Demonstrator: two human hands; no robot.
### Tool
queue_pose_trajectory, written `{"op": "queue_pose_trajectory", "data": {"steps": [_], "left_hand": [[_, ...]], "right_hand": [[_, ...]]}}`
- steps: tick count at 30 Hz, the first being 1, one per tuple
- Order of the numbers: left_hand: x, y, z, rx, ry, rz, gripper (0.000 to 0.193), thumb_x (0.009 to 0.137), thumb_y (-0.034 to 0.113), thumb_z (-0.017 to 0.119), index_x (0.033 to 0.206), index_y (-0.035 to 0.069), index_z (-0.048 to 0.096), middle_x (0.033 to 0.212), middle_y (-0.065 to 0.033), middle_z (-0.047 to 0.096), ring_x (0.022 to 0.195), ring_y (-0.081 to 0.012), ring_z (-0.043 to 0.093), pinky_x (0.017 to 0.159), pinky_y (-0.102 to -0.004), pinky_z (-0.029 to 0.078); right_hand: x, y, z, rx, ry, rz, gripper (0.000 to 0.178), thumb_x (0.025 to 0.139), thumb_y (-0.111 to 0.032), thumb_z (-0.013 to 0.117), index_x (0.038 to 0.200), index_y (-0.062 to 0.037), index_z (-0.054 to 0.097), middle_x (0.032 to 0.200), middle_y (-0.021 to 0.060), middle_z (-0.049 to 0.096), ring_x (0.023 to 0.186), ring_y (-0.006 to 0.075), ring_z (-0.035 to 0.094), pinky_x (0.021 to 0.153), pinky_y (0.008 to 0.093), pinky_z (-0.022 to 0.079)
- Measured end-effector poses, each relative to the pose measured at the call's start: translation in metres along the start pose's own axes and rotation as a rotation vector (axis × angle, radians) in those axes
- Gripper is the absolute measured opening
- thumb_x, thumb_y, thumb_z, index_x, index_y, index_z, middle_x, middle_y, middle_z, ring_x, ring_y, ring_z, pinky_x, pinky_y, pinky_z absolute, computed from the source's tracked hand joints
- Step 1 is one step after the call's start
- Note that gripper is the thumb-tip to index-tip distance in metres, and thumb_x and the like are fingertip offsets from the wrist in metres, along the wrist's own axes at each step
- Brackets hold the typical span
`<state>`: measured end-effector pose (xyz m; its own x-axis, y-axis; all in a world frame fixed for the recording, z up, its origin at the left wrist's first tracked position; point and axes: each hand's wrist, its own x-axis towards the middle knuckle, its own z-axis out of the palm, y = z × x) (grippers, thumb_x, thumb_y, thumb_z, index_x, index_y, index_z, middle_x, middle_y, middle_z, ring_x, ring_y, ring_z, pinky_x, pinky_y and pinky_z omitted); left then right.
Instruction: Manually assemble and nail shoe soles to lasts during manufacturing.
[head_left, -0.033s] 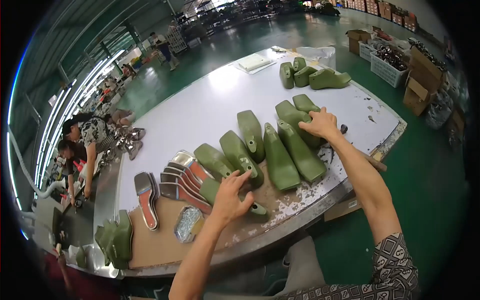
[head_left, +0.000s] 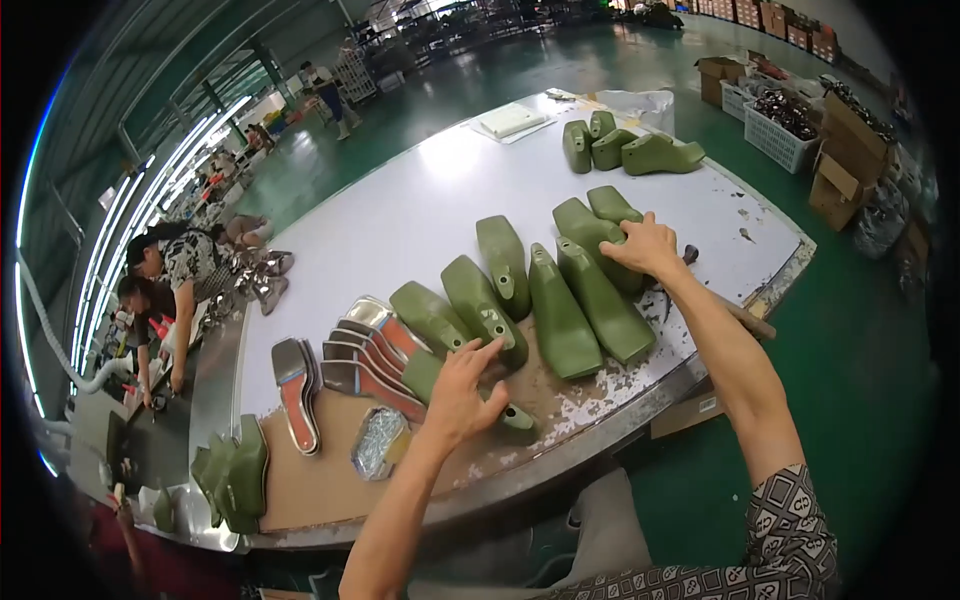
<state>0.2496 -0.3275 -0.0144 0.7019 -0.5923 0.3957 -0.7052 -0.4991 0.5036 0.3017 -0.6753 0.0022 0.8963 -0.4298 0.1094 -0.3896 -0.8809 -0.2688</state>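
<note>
Several green shoe lasts lie fanned out over the middle and front of the table. My left hand [head_left: 463,396] is over the near left lasts, its fingers spread and thumb apart. One fingertip touches or nearly touches a last [head_left: 484,312] close to its hole. Below that palm, a nearer last [head_left: 517,417] is partly covered. At the right end of the row, my right hand [head_left: 645,245] has its fingers curled on the upper part of a shoe last [head_left: 586,232]. Two longer lasts, one of them the closer last [head_left: 563,320], lie between my hands.
Left of my left hand are stacked red-and-grey insoles [head_left: 372,362], a separate insole pile [head_left: 297,395] and a tray of small metal pieces [head_left: 381,444]. More lasts stand at the front left corner [head_left: 232,475] and far right [head_left: 660,155]. Co-workers [head_left: 170,275] work at left.
</note>
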Motion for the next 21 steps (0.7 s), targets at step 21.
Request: {"op": "queue_pose_trajectory", "data": {"steps": [21], "left_hand": [[-0.287, -0.074, -0.072, 0.714, 0.571, -0.642, 0.041, 0.085, 0.016, 0.057, 0.124, 0.004, 0.05, 0.113, -0.0178, 0.058, 0.104, -0.0356, 0.054, 0.09, -0.0454, 0.042]], "right_hand": [[-0.235, -0.158, 0.05, 0.764, -0.227, -0.55, 0.062, 0.08, -0.022, 0.067, 0.131, 0.0039, 0.045, 0.116, 0.025, 0.06, 0.106, 0.037, 0.06, 0.091, 0.0385, 0.046]]}}
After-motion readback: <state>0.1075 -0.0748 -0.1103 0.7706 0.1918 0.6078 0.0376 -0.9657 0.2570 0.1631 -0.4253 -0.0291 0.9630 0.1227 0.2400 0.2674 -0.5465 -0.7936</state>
